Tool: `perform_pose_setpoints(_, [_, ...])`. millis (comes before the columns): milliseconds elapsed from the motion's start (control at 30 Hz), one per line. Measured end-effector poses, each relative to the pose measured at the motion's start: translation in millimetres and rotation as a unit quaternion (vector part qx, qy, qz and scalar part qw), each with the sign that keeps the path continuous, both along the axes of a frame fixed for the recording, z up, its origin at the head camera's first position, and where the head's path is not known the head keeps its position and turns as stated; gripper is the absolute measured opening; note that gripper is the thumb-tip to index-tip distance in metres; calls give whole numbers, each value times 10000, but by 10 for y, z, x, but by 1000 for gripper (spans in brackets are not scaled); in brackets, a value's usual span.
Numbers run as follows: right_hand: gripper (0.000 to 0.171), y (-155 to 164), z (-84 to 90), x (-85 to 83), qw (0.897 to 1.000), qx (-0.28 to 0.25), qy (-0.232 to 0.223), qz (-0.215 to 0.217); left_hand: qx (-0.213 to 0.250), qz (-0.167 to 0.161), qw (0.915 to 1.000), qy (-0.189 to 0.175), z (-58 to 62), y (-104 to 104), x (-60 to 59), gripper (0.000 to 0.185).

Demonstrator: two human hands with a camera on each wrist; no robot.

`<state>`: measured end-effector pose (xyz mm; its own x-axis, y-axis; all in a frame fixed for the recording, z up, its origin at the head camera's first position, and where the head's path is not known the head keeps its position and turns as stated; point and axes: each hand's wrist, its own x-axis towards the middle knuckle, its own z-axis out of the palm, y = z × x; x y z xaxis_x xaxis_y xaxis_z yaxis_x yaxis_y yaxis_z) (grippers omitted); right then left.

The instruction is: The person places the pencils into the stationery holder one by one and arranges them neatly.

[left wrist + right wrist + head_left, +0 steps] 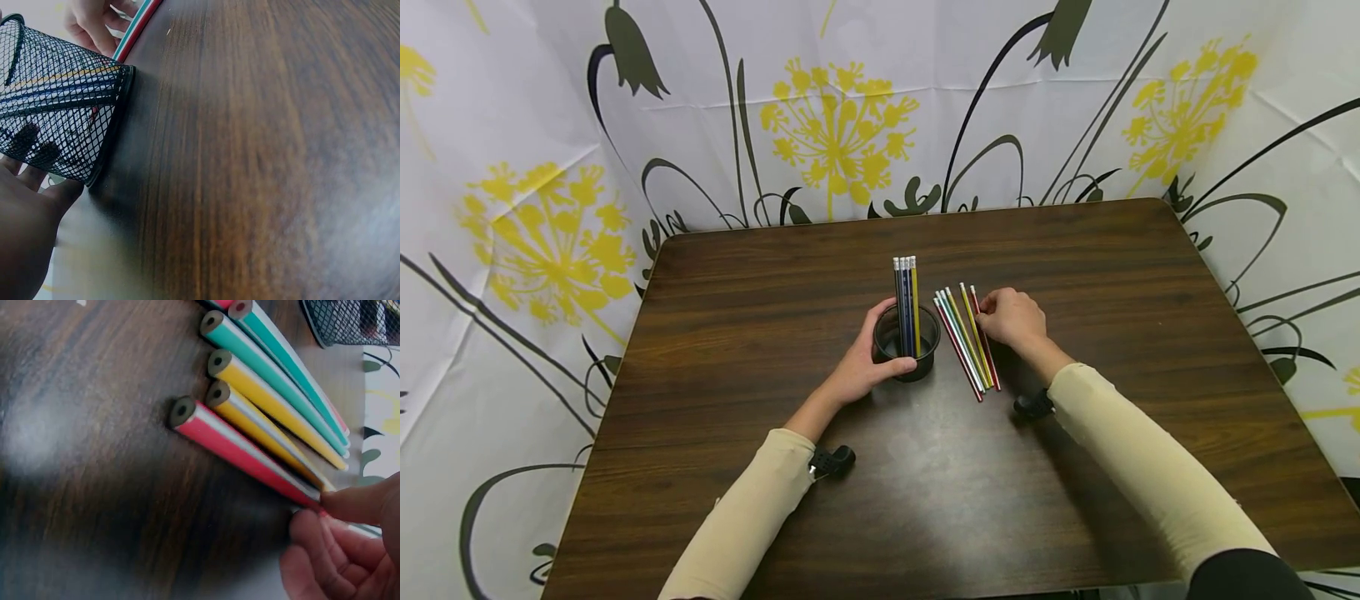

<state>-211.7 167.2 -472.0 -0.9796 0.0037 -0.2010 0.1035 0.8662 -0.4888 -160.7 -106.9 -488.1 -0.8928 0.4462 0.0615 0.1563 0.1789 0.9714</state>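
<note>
- Nearest the head camera: pale sleeves (pixel 1142 458) over both forearms, a small black wrist camera (pixel 833 461) by each cuff.
- Left hand (pixel 865 358): wrapped round the black mesh cup (pixel 928 360), thumb across its front. Cup is upright on the brown table (pixel 760 317).
- Right hand (pixel 1015 318): thumb and finger pinching the far end of the outermost red pencil (pixel 244 450), just right of the cup. Its near end looks down on the wood; can't tell if the pinched end is lifted.
- In the cup: about four pencils standing, dark pencils (pixel 906 308) plus one yellow pencil (pixel 915 308) at the right, eraser ends up. Overlap makes the count soft.
- On the table: six, counting the pinched one. Two yellow pencils (pixel 275 405), two green pencils (pixel 269 374), another red pencil (pixel 958 350) nearest the cup. Loose row, unsharpened ends toward the person.
- Progress, my read: loading the cup, under half done. About four in, six left, the pinched red included.
</note>
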Motion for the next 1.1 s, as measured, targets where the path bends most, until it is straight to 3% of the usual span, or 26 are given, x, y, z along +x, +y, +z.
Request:
perform_pose_setpoints(233, [24,-18,26,18,9988,431,195,88,-27,12,10000,-8,11,3,2,90])
perform_pose_setpoints(533, [23,32,106,28,9998,-119,109,-108,-32,17,10000,-24,7,3,2,89])
perform_pose_setpoints(800, [23,26,396,79,9938,-619,823,-422,-51,11,10000,-18,3,8,1,89])
perform_pose_setpoints(933, [24,-27,640,135,9805,-1228,1465,-453,-23,3,10000,-15,-1,4,4,89])
perform_pose_setpoints(1100, [25,-123,949,223,9452,-2332,2262,-310,13,0,10000,3,-2,6,5,88])
